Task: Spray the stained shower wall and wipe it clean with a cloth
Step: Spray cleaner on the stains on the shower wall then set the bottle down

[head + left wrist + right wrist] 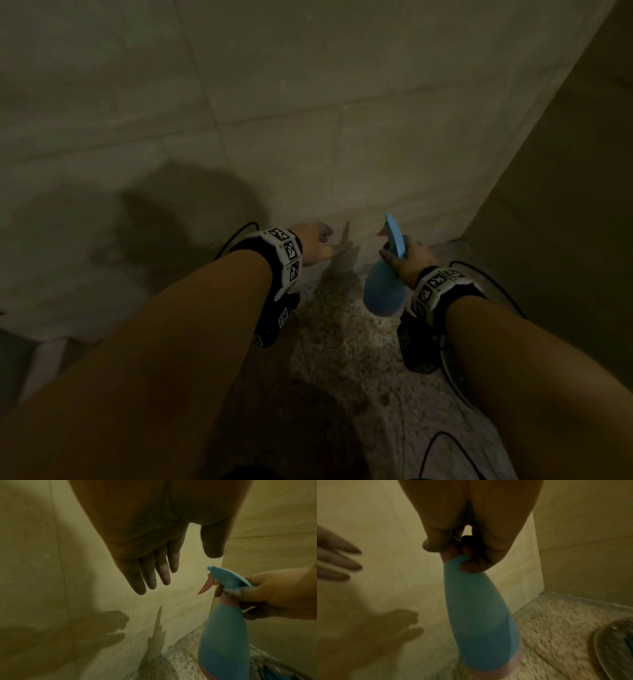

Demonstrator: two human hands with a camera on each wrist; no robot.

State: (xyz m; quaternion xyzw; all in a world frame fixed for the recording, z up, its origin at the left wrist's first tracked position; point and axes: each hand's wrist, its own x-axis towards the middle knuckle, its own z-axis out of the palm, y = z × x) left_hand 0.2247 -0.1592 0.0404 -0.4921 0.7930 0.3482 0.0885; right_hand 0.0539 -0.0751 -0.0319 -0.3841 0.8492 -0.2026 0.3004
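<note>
We are holding a light blue plastic spray bottle (383, 291) with our right hand (409, 262), at about 3 o'clock from the middle of the head view. The fingers (469, 562) are curling around its narrow neck, just under the blue spray head. The small pink trigger (205, 586) is standing free, no finger on it, and the nozzle is pointing toward the beige tiled shower wall (308, 102) at 12 o'clock. The bottle body is smooth and is widening toward its base, which is hanging above the speckled, rough stone floor (342, 342).

Our left hand (317, 245) is holding nothing. Its fingers (150, 574) are straight, lying close side by side, with the thumb apart, and they are near the wall; we cannot tell if they are touching it. Our hands are throwing dark shadows on the matte tiles, which are divided by thin grout lines. At 4 o'clock a round, shiny, transparent basin (616, 642) is standing on the floor.
</note>
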